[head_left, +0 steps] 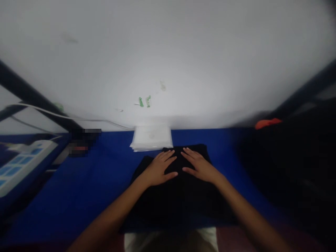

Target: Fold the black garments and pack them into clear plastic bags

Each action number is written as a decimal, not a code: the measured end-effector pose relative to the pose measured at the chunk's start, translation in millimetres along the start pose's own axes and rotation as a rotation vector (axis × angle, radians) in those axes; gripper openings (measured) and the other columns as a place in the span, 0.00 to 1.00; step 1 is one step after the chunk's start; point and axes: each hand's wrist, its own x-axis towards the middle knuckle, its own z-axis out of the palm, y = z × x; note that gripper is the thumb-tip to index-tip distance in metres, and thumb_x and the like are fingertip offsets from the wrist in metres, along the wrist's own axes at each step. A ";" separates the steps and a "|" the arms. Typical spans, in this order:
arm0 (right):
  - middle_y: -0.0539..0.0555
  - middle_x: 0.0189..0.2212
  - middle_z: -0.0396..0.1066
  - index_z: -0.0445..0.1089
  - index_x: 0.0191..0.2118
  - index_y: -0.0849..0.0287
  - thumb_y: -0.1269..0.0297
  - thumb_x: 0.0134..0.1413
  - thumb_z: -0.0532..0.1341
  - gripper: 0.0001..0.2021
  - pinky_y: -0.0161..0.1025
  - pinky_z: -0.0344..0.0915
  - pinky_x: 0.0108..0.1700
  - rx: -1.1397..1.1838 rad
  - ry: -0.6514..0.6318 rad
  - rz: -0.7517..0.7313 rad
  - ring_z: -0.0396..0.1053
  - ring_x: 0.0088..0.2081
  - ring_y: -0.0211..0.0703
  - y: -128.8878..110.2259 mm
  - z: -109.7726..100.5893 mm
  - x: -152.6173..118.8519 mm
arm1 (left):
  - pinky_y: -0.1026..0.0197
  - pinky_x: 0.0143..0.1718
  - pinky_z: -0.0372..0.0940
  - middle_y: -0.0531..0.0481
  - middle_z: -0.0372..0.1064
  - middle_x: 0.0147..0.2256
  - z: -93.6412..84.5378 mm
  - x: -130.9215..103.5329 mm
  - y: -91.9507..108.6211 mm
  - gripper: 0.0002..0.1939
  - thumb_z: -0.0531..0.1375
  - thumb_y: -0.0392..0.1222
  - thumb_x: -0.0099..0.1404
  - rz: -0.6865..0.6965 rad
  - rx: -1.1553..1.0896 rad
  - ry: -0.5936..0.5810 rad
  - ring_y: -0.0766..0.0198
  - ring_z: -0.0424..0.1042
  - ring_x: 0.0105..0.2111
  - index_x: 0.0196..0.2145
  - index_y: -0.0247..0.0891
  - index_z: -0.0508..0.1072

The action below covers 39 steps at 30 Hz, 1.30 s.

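Note:
A black cloth garment [181, 199] lies spread on the blue surface in front of me; its exact kind is too dark to make out. My left hand [160, 168] rests flat on its upper left part, fingers spread. On the upper right part lies my right hand [198, 165], palm down, with its fingers also apart. The two thumbs point toward each other across a narrow gap of black fabric. Just beyond the garment's far edge sits a stack of white, flat packets [152, 137], close to my left fingertips.
The blue covering [105, 175] runs back to a white wall [183, 70] with green marks. At left are a white power strip [21, 166], a pale cable [97, 120] and a dark frame bar [39, 98]. A large dark mass [296, 164] with an orange item [268, 123] stands at right.

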 end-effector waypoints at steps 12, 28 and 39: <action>0.62 0.68 0.48 0.51 0.68 0.57 0.46 0.62 0.55 0.33 0.55 0.50 0.66 0.008 0.002 0.008 0.45 0.69 0.54 -1.3 -1.8 -0.1 | 0.44 0.66 0.45 0.43 0.48 0.67 -1.3 0.3 1.4 0.34 0.52 0.63 0.67 -0.015 0.001 -0.003 0.52 0.48 0.67 0.64 0.42 0.59; 0.62 0.68 0.48 0.51 0.68 0.57 0.46 0.62 0.55 0.34 0.57 0.50 0.66 0.009 0.000 0.009 0.45 0.68 0.54 -1.3 -2.8 -0.5 | 0.44 0.66 0.45 0.43 0.48 0.67 -2.3 0.0 2.1 0.34 0.52 0.63 0.67 -0.023 0.000 -0.014 0.52 0.47 0.67 0.63 0.41 0.60; 0.61 0.68 0.49 0.52 0.68 0.56 0.47 0.62 0.56 0.33 0.57 0.50 0.66 0.019 0.010 0.003 0.46 0.68 0.55 -0.7 -2.2 -0.2 | 0.44 0.66 0.45 0.43 0.48 0.67 -0.4 0.2 1.0 0.34 0.51 0.63 0.68 -0.007 0.009 0.000 0.52 0.48 0.67 0.63 0.41 0.60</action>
